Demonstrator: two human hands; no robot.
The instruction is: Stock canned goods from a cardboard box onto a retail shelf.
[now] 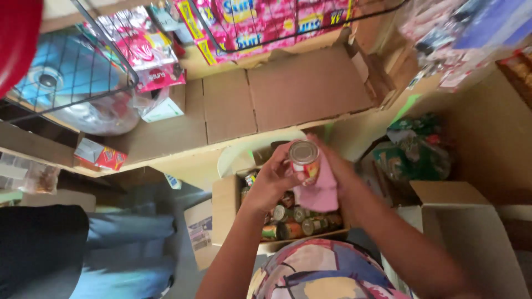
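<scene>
My left hand (272,180) grips a small tin can (304,157) with a silver top and a red and yellow label, held up over an open cardboard box (224,207). My right hand (335,166) presses a pink cloth (321,191) against the far side of the can; most of that hand is hidden behind the cloth and can. Inside the box lie several more tin cans (302,218) on their sides.
Flattened cardboard (288,94) lies beyond the box. Wire baskets (83,66) with pink packets hang at upper left. A second open carton (471,232) stands at right, green packets (415,147) behind it. A person in jeans (111,249) stands at left.
</scene>
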